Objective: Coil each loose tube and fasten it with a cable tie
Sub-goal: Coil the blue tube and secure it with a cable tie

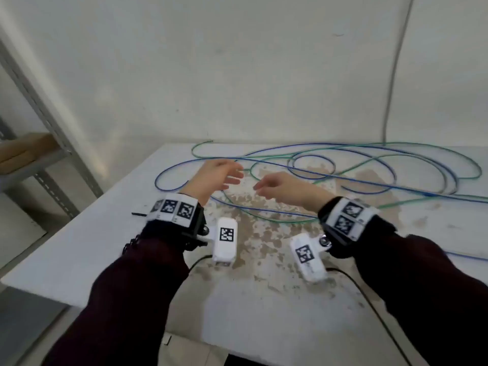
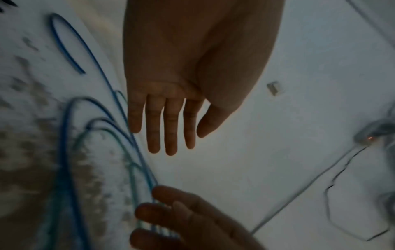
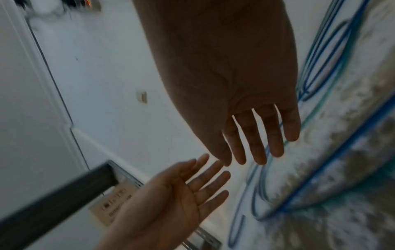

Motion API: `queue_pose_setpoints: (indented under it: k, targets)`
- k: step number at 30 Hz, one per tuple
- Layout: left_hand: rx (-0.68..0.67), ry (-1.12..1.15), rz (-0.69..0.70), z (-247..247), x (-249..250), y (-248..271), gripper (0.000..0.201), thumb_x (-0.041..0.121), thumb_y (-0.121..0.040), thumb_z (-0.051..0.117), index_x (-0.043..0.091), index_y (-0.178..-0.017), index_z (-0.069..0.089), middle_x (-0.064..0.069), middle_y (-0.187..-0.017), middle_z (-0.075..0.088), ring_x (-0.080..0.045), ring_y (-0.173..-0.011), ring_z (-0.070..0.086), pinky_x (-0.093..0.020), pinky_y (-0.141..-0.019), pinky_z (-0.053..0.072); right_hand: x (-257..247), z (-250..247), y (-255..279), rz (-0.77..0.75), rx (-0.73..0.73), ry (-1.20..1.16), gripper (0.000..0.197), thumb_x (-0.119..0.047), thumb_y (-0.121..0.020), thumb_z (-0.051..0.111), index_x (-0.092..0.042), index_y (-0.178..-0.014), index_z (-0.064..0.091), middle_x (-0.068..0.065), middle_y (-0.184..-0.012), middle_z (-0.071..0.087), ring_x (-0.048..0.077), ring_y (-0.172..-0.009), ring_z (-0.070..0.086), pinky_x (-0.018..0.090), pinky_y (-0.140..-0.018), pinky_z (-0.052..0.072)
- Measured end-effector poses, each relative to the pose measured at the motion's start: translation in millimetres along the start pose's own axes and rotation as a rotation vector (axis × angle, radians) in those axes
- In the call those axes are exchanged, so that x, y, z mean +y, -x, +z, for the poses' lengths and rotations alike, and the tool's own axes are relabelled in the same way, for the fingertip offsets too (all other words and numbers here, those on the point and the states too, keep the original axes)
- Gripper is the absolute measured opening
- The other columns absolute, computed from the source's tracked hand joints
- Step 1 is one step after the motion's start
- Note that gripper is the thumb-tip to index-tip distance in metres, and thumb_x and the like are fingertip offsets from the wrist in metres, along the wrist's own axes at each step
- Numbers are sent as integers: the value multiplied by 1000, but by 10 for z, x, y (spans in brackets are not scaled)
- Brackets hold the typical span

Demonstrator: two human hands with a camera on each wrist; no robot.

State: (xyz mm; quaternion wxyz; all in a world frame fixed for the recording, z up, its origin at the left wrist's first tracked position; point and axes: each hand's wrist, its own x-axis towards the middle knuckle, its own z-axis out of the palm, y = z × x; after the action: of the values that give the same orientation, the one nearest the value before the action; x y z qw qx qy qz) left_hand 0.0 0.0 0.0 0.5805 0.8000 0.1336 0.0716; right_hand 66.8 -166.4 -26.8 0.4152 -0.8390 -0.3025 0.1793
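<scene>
— From the head view, where are the tubes?

— A blue tube (image 1: 351, 178) and a green tube (image 1: 266, 154) sprawl in loose, overlapping loops across the white table (image 1: 105, 233), uncoiled. Both hands hover above the near loops, fingertips facing each other.

— Holding anything?

— The wrist views settle that. The left hand (image 2: 171, 108) has straight fingers, slightly spread, with nothing in it. The right hand (image 3: 245, 118) is the same: fingers extended, palm bare.

— What else shows only at the head?

— A metal shelf (image 1: 34, 165) to the left, and a grey cable (image 1: 393, 75) running up the wall.
</scene>
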Motion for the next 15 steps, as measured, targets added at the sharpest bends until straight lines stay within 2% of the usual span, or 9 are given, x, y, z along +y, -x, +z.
queue_pose_setpoints:
  k: [2,3,6,9,11,13,15]
  targets:
    - [47,-111,9,27,-148,-74,24,13,-97,47,3,-107,67,-13,-107,68,-20,-94,63,-11,-66,47,17,177,-175,30,-75,176,25,-27,-92,59,-17,-114,64,3,-111,63,17,-94,58,27,-81,46]
    - [36,-170,11,39,-251,-118,25,9,-98,45,2,-109,67,-14,-110,66,-17,-94,60,-9,-64,45,46,260,-267,48,-109,234,27,-28,-92,58,-17,-116,63,2,-113,62,16,-92,58,28,-80,47]
    - [-37,-286,25,18,-461,-235,26,4,-95,44,12,-105,67,-10,-114,64,-14,-104,56,-19,-75,41,64,390,-431,74,-125,274,26,-25,-89,62,-15,-113,64,2,-105,65,15,-78,57,26,-68,46]
    - [-88,-371,23,-57,-533,-308,30,2,-93,44,16,-108,67,-11,-113,63,-17,-104,58,-20,-66,43,66,398,-529,67,-161,345,18,-21,-86,67,-13,-102,69,-4,-82,61,10,-64,52,20,-55,40]
    - [-120,-416,28,-88,-576,-327,30,1,-90,46,16,-108,66,-10,-114,63,-15,-105,58,-20,-70,45,76,397,-554,52,-175,364,7,-17,-90,63,-14,-95,66,-5,-75,59,15,-71,56,22,-59,43]
    - [-145,-462,49,-112,-590,-334,28,1,-88,49,16,-105,66,-8,-114,63,-14,-106,57,-23,-78,44,72,363,-536,38,-155,316,5,-16,-94,56,-15,-92,61,-1,-79,61,18,-74,58,26,-64,47]
    - [-148,-525,72,-132,-584,-345,29,1,-86,49,18,-101,66,-5,-110,65,-13,-100,58,-24,-76,44,48,302,-483,12,-107,238,10,-19,-94,55,-12,-92,61,1,-79,59,15,-66,54,24,-57,45]
